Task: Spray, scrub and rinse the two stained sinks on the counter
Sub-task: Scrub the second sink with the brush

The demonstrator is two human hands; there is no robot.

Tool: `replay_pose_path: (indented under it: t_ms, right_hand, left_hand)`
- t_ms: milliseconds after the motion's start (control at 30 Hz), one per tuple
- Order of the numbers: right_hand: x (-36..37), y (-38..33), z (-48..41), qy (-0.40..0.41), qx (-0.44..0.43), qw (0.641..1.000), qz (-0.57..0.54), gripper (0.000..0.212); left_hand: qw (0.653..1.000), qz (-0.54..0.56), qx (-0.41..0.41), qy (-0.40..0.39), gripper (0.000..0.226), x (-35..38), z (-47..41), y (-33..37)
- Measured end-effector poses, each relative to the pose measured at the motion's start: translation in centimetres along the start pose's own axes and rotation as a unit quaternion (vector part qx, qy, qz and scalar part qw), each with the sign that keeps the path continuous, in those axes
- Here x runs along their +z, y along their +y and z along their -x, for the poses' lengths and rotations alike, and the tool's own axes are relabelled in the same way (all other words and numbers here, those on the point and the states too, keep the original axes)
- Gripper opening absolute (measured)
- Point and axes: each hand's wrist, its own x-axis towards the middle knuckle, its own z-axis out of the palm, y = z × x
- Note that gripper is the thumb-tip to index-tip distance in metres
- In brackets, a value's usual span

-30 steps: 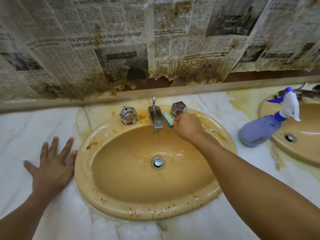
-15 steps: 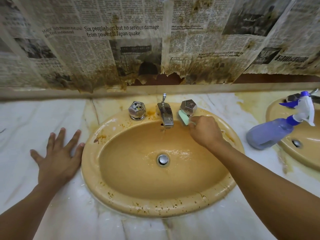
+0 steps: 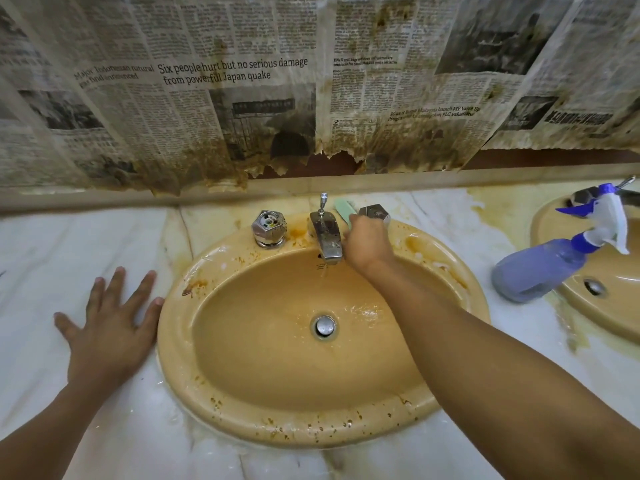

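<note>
Green scrubber (image 3: 344,208) in the grasp of the right hand (image 3: 367,242), between spout (image 3: 327,239) and right tap (image 3: 375,213); left hand (image 3: 107,336) flat on marble (image 3: 52,254).

Tan oval sink (image 3: 311,431), brown-speckled rim, water trickling in; green scrubber (image 3: 344,208) at its back. Blue bottle (image 3: 540,268) leans on second sink (image 3: 616,306).

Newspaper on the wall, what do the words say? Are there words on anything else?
"Six people hurt but no serious damage from powerful Japan quake": headline on the newspaper.
"Major Indonesian natural": headline left of it, the rest is blurred.
Small print: too small to read.
Spray bottle: no words show.
</note>
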Motion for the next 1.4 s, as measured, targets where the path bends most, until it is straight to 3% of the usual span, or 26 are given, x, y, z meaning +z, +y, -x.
replay_pose_path:
  t_ms: [200,433,533,667,767,900,1033,1267,1400]
  right_hand:
    - [-1.0,3.2,3.0,-0.026,0.004,0.996,-0.081,0.039]
    - [-0.2,2.0,1.0,-0.028,0.075,0.965,-0.250,0.034]
    - [-2.0,3.3,2.4,-0.066,0.063,0.975,-0.205,0.031]
    - [-6.5,4.4,4.1,-0.022,-0.015,0.982,-0.186,0.023]
    - [-8.5,1.4,1.2,-0.110,-0.118,0.985,-0.067,0.027]
    - [-7.6,-2.5,-3.3,-0.180,-0.159,0.968,0.077,0.033]
    - [-9.7,-0.5,-4.6,-0.232,-0.186,0.949,0.104,0.030]
    - [-7.7,1.1,-5.0,-0.193,-0.188,0.962,0.048,0.032]
    - [-11.5,1.9,-2.2,-0.298,-0.208,0.931,0.031,0.027]
  left_hand:
    - [1.000,0.005,0.000,-0.002,0.068,0.0,0.0,0.2]
    - [1.000,0.000,0.002,0.002,0.066,0.0,0.0,0.2]
    - [1.000,-0.006,0.002,0.002,0.066,0.0,-0.1,0.1]
    - [1.000,-0.004,-0.002,-0.001,0.065,0.0,0.0,0.2]
    - [1.000,-0.007,-0.007,-0.001,0.065,0.0,-0.1,0.4]
    - [1.000,-0.006,-0.007,-0.001,0.067,0.0,-0.1,0.2]
    - [1.000,-0.007,-0.003,0.000,0.066,0.1,-0.2,0.1]
    - [1.000,-0.002,-0.003,-0.001,0.067,-0.1,-0.1,0.3]
    - [1.000,-0.006,-0.005,0.000,0.067,-0.1,-0.1,0.3]
